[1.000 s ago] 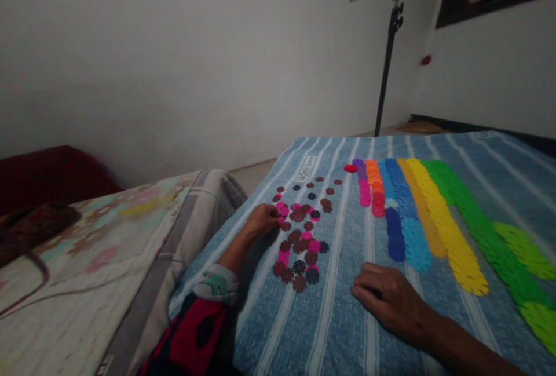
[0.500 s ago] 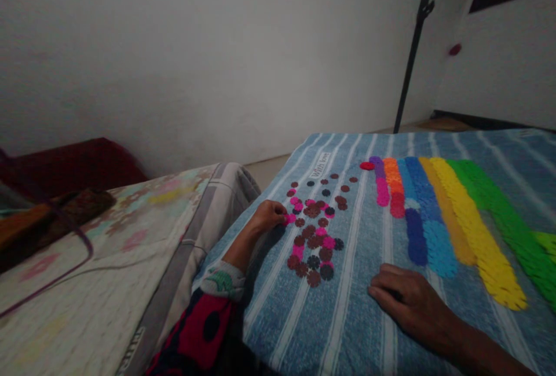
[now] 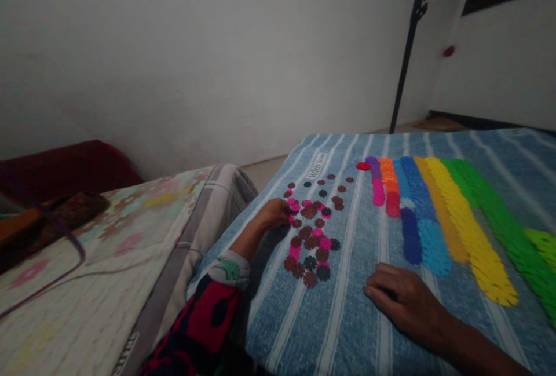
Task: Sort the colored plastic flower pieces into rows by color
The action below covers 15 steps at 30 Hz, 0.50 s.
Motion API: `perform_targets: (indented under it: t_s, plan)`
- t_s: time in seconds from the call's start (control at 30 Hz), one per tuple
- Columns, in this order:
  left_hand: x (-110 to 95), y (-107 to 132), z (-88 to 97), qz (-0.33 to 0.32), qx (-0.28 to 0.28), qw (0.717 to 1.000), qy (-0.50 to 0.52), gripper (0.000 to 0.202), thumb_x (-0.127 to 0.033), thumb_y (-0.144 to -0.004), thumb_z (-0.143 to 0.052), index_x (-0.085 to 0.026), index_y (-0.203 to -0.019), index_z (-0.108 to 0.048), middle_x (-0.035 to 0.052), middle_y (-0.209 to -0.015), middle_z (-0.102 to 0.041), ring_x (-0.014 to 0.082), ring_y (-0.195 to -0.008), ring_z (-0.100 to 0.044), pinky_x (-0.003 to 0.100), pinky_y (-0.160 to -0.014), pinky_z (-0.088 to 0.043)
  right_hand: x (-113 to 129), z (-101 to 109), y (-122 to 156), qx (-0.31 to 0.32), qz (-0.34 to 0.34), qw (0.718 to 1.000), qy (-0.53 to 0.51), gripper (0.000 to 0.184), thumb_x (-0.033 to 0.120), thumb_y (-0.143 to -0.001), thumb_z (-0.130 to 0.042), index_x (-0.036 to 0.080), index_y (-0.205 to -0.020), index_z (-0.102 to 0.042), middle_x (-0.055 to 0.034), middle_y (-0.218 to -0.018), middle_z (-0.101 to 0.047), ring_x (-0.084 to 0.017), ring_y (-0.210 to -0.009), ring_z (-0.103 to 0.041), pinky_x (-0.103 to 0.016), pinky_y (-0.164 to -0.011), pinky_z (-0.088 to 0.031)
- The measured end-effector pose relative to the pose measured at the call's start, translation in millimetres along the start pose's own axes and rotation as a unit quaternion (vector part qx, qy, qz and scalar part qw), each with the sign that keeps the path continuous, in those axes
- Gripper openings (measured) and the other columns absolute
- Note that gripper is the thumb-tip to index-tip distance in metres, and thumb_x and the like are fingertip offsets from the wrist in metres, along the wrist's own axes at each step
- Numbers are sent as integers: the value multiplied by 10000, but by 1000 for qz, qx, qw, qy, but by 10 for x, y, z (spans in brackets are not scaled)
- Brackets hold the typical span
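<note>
My left hand (image 3: 274,212) is closed in a pinch at the left edge of a loose group of small notched discs, its fingertips on a pink disc (image 3: 291,219). The fingers partly cover that disc. Brown discs (image 3: 306,232), more pink ones and black discs (image 3: 310,262) lie scattered to its right, some overlapping. My right hand (image 3: 402,295) rests on the blue striped cloth (image 3: 347,318) with its fingers curled in and nothing showing in them. It lies apart from the discs.
Overlapping discs form coloured rows at right, among them a yellow row (image 3: 473,231) and a green row (image 3: 499,219). A red disc (image 3: 364,165) lies at the back. A black stand (image 3: 403,75) rises behind. Another cloth-covered surface (image 3: 108,260) is at left, across a gap.
My left hand has shifted slightly right, further over the pink discs at the group's edge. My right hand stays put. The whole view has drifted a little.
</note>
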<state>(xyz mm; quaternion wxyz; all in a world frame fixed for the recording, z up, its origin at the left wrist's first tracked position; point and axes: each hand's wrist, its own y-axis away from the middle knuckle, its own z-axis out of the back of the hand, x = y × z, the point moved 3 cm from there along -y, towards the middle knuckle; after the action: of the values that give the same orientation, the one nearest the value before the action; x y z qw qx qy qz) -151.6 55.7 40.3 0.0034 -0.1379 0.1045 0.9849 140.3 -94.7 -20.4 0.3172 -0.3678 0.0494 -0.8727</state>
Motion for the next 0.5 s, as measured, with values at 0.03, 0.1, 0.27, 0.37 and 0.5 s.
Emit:
perform_targets:
  t_s: [0.03,0.1,0.27,0.37,0.5]
  plan:
    - [-15,7,11,-7,-10,1000,-16,182,-134,-580,-663,-177,-742,-736,-22,-613,-639,136,-616,-572,228,-573,-372,0,1,-6,1,-3,1000,0,324,243,-944,-463,181,-645,-572,4,-638,-535,-110,-615,-551,-244,-587,-380]
    - [-32,20,26,-23,-27,999,-39,139,-131,-585,-660,-176,-705,-711,-19,-616,-635,139,-617,-570,234,-575,-367,1,4,-20,7,-9,1000,0,321,237,-940,-465,180,-643,-574,3,-646,-545,-112,-631,-558,-245,-597,-379]
    - [37,34,50,-27,-38,999,7,52,-159,-603,-659,-173,-611,-610,-45,-529,-559,121,-554,-531,228,-551,-366,24,25,-54,11,-12,1000,3,285,202,-921,-470,178,-664,-592,-3,-664,-564,-118,-657,-564,-250,-613,-368]
    - [62,26,91,-12,-48,996,74,99,-186,-618,-662,-175,-594,-567,-60,-470,-506,101,-489,-482,219,-508,-349,31,29,-71,2,-16,1000,-10,280,186,-911,-478,175,-653,-584,0,-658,-557,-113,-653,-557,-245,-618,-364]
    - [-159,-51,71,-43,-57,970,233,144,-244,-631,-675,-174,-616,-551,-53,-497,-536,87,-459,-468,208,-469,-348,27,18,-85,-8,-17,999,-31,264,189,-892,-511,173,-635,-567,5,-649,-547,-107,-640,-542,-241,-610,-348]
